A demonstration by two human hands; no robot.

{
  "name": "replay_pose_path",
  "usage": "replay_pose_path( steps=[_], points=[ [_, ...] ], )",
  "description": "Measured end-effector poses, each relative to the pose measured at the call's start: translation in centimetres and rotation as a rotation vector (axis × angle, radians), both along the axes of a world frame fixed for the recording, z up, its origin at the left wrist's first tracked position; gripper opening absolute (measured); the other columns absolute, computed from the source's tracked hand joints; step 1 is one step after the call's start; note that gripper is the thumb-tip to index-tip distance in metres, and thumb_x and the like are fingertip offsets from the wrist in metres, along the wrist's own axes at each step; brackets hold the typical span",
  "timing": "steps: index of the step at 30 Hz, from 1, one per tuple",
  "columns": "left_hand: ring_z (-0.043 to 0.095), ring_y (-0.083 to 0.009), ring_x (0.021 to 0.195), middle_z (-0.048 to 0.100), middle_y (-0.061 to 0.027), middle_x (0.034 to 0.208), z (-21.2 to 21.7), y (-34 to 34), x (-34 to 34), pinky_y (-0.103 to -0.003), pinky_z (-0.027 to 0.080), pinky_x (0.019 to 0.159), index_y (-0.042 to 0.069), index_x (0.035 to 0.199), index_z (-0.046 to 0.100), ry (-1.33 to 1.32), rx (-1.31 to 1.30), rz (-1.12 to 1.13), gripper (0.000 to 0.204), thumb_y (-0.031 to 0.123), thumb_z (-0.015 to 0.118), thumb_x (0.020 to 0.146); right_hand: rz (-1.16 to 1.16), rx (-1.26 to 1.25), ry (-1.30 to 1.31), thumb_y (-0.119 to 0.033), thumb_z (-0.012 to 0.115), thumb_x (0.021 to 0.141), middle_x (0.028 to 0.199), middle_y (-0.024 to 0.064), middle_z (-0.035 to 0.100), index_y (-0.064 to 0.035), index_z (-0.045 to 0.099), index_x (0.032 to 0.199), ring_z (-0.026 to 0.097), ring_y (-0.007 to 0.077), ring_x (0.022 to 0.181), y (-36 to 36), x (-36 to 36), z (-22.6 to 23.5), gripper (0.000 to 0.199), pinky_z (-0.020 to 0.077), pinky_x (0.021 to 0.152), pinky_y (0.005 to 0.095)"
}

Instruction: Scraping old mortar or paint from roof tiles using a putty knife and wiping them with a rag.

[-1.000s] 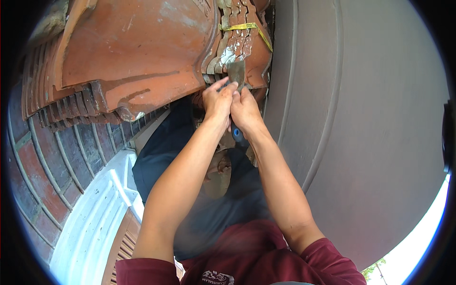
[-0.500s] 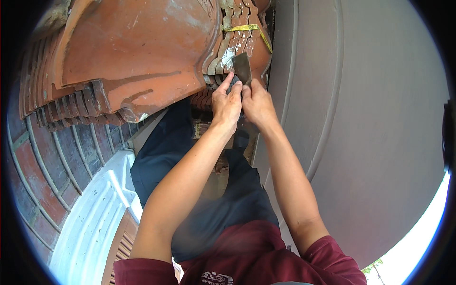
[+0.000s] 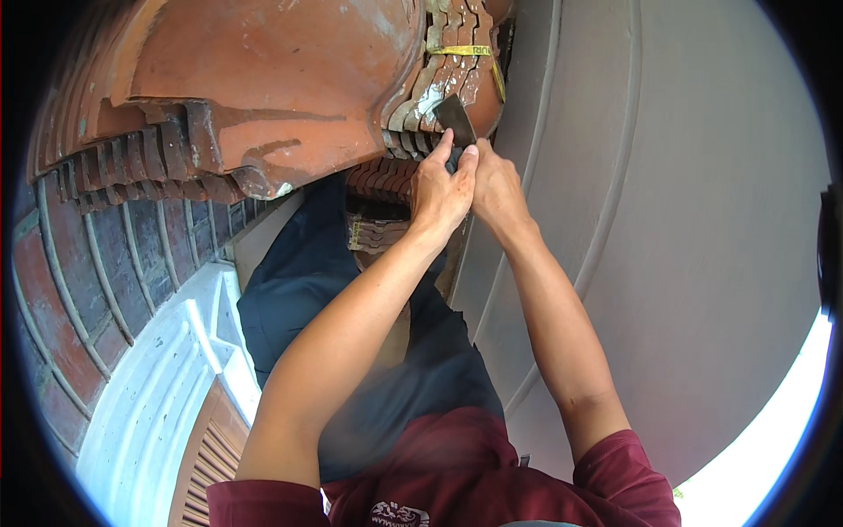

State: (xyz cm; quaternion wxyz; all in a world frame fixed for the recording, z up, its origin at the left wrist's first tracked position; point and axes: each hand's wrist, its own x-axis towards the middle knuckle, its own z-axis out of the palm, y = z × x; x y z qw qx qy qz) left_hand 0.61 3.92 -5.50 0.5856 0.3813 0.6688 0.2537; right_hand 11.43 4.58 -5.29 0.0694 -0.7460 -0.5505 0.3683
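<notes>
My left hand [image 3: 442, 189] and my right hand [image 3: 496, 189] are pressed together around a small dark flat scraper blade [image 3: 456, 119]. The blade sticks up from between my fingers and touches a bundle of curved terracotta roof tiles [image 3: 448, 75] tied with a yellow strap [image 3: 463, 51]. Which hand bears the handle is hidden, as both sets of fingers close on it. A large orange-red ridge tile [image 3: 272, 79] lies just left of the bundle.
Rows of stacked red tiles [image 3: 114, 184] run down the left over a brick wall [image 3: 61, 307]. A white moulded frame [image 3: 167, 395] and wooden louvres [image 3: 206, 461] sit lower left. A grey moulded wall [image 3: 685, 220] fills the right. More strapped tiles [image 3: 373, 233] lie below my hands.
Both hands have moved upward with the scraper, from below the strapped tile bundle to its lower edge. The blade now stands higher against the tiles.
</notes>
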Motion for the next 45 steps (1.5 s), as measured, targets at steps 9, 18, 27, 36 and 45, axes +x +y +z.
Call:
replay_pose_path(
  steps=[9, 18, 27, 36, 45],
  points=[
    [0.059, -0.0252, 0.122, 0.061, -0.0275, 0.129, -0.5, 0.0, -0.6, -0.033, 0.044, 0.102, -0.002, 0.148, 0.039, 0.030, -0.042, 0.018, 0.071, 0.035, 0.065, 0.092, 0.088, 0.016, -0.044, -0.027, 0.046, 0.098, 0.088, 0.0343, 0.065, 0.0008, 0.055, 0.100, 0.062, 0.0539, 0.089, -0.9, -0.7, -0.3, 0.030, 0.0489, 0.080, 0.0585],
    [0.058, -0.0348, 0.122, 0.060, -0.0295, 0.128, -1.8, 0.0, -0.9, -0.038, 0.043, 0.105, -0.006, 0.142, 0.044, 0.295, 0.039, 0.068, 0.068, 0.025, 0.065, 0.085, 0.123, 0.081, -0.062, -0.024, 0.048, 0.096, 0.084, 0.0325, 0.066, 0.0007, 0.056, 0.098, 0.064, 0.0525, 0.083, -0.3, -0.3, 0.0, 0.026, 0.0508, 0.079, 0.0573],
    [0.054, -0.0386, 0.121, 0.056, -0.0294, 0.127, -1.0, -0.3, -0.9, -0.042, 0.039, 0.107, -0.008, 0.139, 0.044, 0.248, 0.149, 0.154, 0.063, 0.019, 0.061, 0.085, 0.102, 0.015, -0.076, -0.026, 0.048, 0.097, 0.084, 0.0343, 0.065, 0.0014, 0.055, 0.096, 0.063, 0.0541, 0.084, -0.1, -0.7, 0.8, 0.028, 0.0504, 0.080, 0.0582],
    [0.052, -0.0403, 0.118, 0.055, -0.0280, 0.122, -0.1, -0.4, -0.3, -0.045, 0.038, 0.106, -0.007, 0.138, 0.045, 0.220, 0.122, 0.089, 0.062, 0.020, 0.062, 0.085, -0.039, 0.069, -0.019, -0.028, 0.048, 0.096, 0.085, 0.0330, 0.066, 0.0026, 0.057, 0.095, 0.063, 0.0520, 0.086, 4.4, 2.8, -0.3, 0.032, 0.0494, 0.082, 0.0572],
    [0.053, -0.0405, 0.118, 0.055, -0.0291, 0.121, -0.4, -0.7, -0.2, -0.045, 0.038, 0.106, -0.006, 0.138, 0.045, 0.200, 0.092, 0.077, 0.062, 0.021, 0.061, 0.084, 0.057, 0.056, -0.071, -0.029, 0.048, 0.095, 0.091, 0.0337, 0.066, 0.0022, 0.060, 0.098, 0.063, 0.0513, 0.092, 4.3, 2.0, 0.1, 0.034, 0.0501, 0.085, 0.0554]
  ],
)
